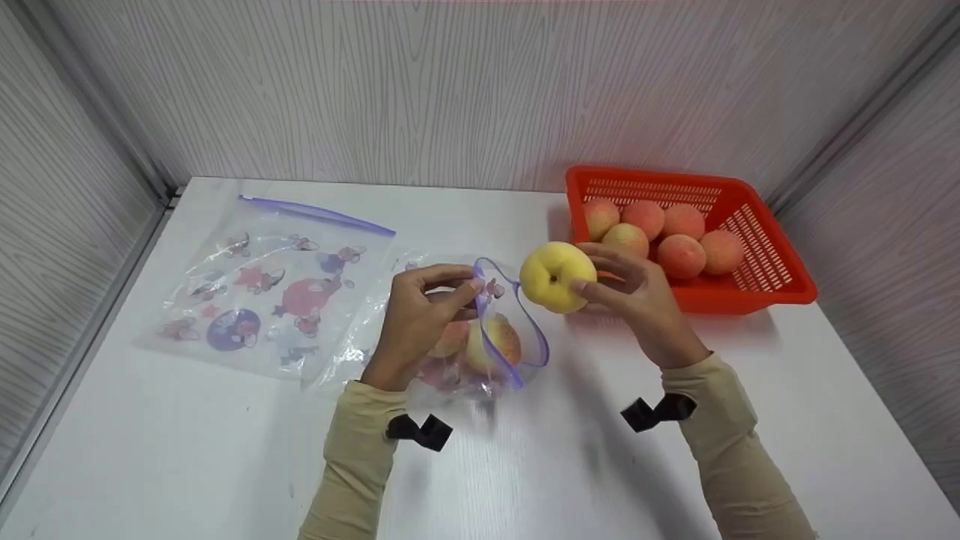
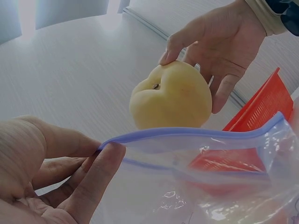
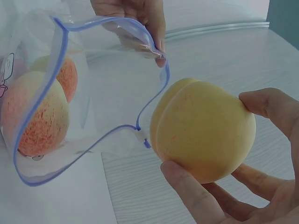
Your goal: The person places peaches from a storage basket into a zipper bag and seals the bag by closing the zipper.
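A yellow peach (image 1: 553, 279) is gripped between the thumb and fingers of my right hand (image 1: 636, 294), just right of a clear zip bag's mouth. My left hand (image 1: 420, 319) pinches the purple-edged rim of that zip bag (image 2: 196, 133). The bag's mouth gapes towards the peach, which is outside it. Inside the bag lie peaches, one of them a red-and-yellow peach (image 3: 37, 114) that shows clearly in the right wrist view. Part of the bag is hidden behind my left hand.
A red plastic basket (image 1: 791, 289) with several peaches (image 1: 681, 256) stands at the back right. On the left, a second printed zip bag (image 1: 277, 292) with a purple zip strip lies flat on the white table (image 1: 225, 457). Pale wood-grain panels rise behind and at both sides.
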Action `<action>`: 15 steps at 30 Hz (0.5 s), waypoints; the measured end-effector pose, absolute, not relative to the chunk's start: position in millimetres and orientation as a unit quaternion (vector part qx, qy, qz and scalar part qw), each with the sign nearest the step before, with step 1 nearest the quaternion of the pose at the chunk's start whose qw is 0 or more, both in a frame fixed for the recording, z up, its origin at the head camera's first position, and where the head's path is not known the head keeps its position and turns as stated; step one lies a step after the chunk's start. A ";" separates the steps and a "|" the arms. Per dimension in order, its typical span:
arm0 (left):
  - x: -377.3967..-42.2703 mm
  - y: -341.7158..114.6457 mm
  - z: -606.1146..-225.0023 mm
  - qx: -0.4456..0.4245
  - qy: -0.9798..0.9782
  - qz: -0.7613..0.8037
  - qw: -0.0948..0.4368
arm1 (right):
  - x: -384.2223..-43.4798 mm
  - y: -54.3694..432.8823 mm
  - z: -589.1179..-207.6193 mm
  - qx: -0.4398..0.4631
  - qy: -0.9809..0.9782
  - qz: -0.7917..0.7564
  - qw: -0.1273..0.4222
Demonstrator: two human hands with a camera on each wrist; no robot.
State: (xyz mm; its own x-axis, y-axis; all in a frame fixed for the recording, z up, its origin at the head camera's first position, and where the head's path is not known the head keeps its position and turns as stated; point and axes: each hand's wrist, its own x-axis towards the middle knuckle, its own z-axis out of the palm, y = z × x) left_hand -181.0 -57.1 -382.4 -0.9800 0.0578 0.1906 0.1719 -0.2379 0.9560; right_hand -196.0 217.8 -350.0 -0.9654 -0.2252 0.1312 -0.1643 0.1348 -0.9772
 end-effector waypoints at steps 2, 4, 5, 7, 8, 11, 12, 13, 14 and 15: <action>-181.5 -57.2 -382.8 -0.093 -0.615 -0.782 0.037 | -194.2 213.6 -351.6 -0.133 0.751 -0.646 0.027; -181.8 -57.3 -383.3 -0.090 -0.616 -0.782 0.037 | -192.9 209.6 -353.1 -0.146 0.753 -0.641 0.028; -182.0 -57.4 -383.6 -0.089 -0.616 -0.782 0.037 | -192.8 207.7 -354.0 -0.155 0.756 -0.635 0.029; -182.3 -57.6 -384.0 -0.088 -0.617 -0.781 0.037 | -191.8 204.7 -355.7 -0.165 0.757 -0.631 0.038; -182.3 -57.7 -384.1 -0.088 -0.618 -0.780 0.038 | -191.2 203.4 -356.4 -0.167 0.755 -0.632 0.045; -182.0 -57.9 -384.0 -0.089 -0.619 -0.780 0.036 | -189.0 200.6 -357.9 -0.162 0.751 -0.637 0.070; -181.8 -58.0 -383.7 -0.089 -0.618 -0.780 0.036 | -187.8 199.8 -358.0 -0.156 0.749 -0.639 0.080; -181.8 -58.0 -383.5 -0.089 -0.617 -0.781 0.035 | -187.0 199.0 -358.2 -0.154 0.749 -0.639 0.087; -181.5 -58.1 -383.3 -0.089 -0.615 -0.782 0.034 | -186.5 198.3 -358.2 -0.153 0.750 -0.637 0.092; -181.4 -58.1 -383.1 -0.088 -0.614 -0.784 0.034 | -186.0 197.5 -358.2 -0.152 0.752 -0.634 0.096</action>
State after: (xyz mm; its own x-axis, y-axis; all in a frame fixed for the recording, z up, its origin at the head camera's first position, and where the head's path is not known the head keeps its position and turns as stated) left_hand -181.4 -58.1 -383.1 -0.9822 0.0555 0.1796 0.1611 -0.2434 0.9564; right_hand -186.0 197.5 -358.2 -0.9353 -0.3505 0.0488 -0.1070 0.1487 -0.9831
